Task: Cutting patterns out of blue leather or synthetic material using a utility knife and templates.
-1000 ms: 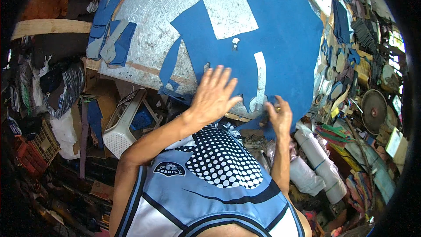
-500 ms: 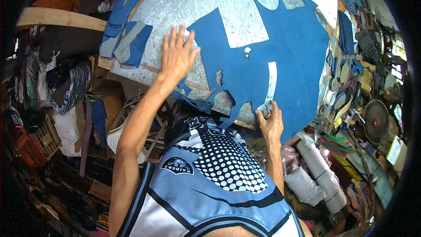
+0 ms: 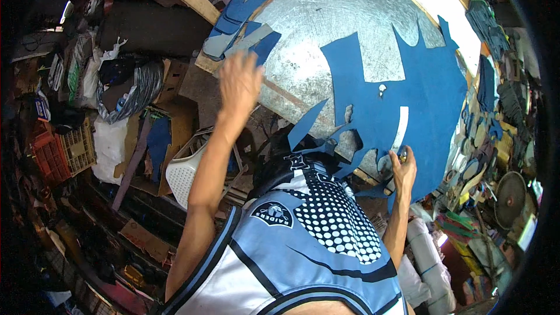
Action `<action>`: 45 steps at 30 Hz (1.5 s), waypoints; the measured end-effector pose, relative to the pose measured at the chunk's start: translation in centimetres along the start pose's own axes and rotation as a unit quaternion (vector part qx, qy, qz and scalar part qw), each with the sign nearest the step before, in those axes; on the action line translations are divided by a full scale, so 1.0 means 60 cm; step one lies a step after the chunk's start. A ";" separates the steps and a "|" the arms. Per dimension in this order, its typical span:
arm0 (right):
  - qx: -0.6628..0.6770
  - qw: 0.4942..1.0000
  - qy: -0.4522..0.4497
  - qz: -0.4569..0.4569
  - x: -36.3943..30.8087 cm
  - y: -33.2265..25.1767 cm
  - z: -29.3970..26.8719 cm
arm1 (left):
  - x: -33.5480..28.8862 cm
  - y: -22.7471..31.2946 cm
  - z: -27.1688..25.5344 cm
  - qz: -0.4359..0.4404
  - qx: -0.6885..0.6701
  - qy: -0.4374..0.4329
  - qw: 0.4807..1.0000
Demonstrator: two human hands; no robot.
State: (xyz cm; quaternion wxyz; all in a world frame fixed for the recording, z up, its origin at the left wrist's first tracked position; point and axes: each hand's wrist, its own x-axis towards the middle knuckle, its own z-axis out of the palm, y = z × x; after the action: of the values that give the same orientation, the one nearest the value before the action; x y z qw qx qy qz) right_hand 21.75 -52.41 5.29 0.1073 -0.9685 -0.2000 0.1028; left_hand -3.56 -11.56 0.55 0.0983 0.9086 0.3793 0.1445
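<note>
A large blue sheet [image 3: 431, 93], like leather or cloth, lies on the metal-topped table [image 3: 315, 9], its edges ragged with cut-outs. On its near part shows a narrow pale strip [image 3: 401, 128]; whether it is a template or a slot, I cannot tell. Beside that strip's near end my right hand [image 3: 403, 169] is closed around a small object, mostly hidden by the fingers. My left hand [image 3: 240, 84], blurred, reaches with outstretched fingers to the table's left corner. Just beyond its fingertips lie a grey strip [image 3: 254, 37] and stacked blue pieces [image 3: 248, 3]. Contact there is unclear.
A white plastic chair [image 3: 185, 178] stands below the left arm. Further left are a black plastic bag [image 3: 134, 90], a cardboard box [image 3: 175, 122] and crates [image 3: 79, 146]. A fan [image 3: 510, 195], wrapped rolls [image 3: 429, 256] and heaped scraps crowd the right.
My left hand has moved from the blue sheet's left edge toward the stacked pieces and grey strip. The view has swung left. My right hand stays by the pale strip.
</note>
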 end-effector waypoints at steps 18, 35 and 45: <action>0.368 0.923 -0.014 0.115 0.051 -0.092 -0.062 | 0.101 0.002 -0.048 0.061 -0.359 -0.063 0.929; 0.370 0.901 -0.225 0.040 0.117 -0.260 0.057 | -0.075 0.164 0.094 0.227 -0.198 -0.164 0.939; 0.286 0.925 -0.247 -0.036 0.181 -0.327 0.129 | 0.093 0.155 0.148 0.077 -0.238 -0.062 0.966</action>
State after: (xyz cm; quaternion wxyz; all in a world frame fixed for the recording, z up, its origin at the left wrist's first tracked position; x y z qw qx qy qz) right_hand 22.46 -29.08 1.08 0.3307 -0.8327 -0.2170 0.3876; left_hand 9.35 -14.63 -4.08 0.3231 0.8929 0.2559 0.1813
